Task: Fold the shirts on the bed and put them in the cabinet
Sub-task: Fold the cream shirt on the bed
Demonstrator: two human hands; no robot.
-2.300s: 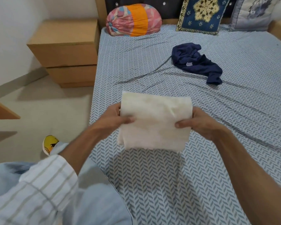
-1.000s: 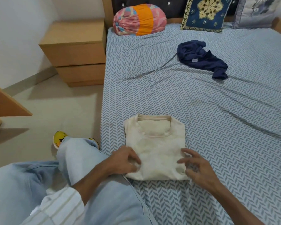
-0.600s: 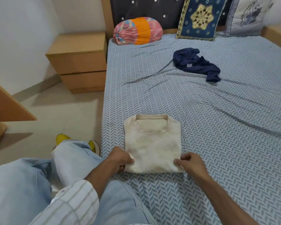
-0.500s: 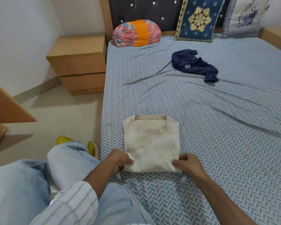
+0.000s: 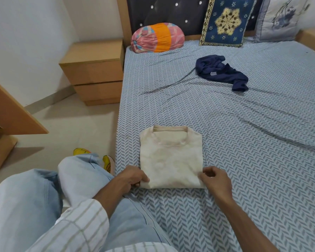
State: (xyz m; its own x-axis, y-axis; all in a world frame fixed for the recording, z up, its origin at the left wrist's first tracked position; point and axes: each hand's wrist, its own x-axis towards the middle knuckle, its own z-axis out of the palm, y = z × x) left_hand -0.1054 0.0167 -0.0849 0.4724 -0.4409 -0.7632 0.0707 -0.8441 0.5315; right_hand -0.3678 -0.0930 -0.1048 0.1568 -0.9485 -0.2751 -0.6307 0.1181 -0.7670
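The bed (image 5: 244, 142), under a herringbone sheet with several long creases, fills most of the view. A nightstand (image 5: 96, 70) stands against the wall at its left, and part of a slanted wooden panel (image 5: 9, 113) shows at the far left edge; whether this belongs to the cabinet cannot be told. A bolster (image 5: 157, 37) and two cushions (image 5: 224, 20) lie against the headboard. The navy shirt (image 5: 220, 71) sits crumpled and unfolded in the far half of the bed, well apart from the work. The cream shirt (image 5: 171, 159) lies folded into a compact rectangle near the bed's near left edge, collar away from the person. The left hand (image 5: 131, 179) has its fingers curled on the near left corner, thumb on top pinching the layers. The right hand (image 5: 216, 180) has its fingers curled at the near right corner, apparently pinching the edge there. Judgement: the fold is complete and a lift is likely next. Risk: both grips sit on the near corners only, so the far half, unsupported, may droop and the layers may open on lifting. The shirt also lies close to the bed's edge and could slide off if dragged. One shirt remains unfolded.
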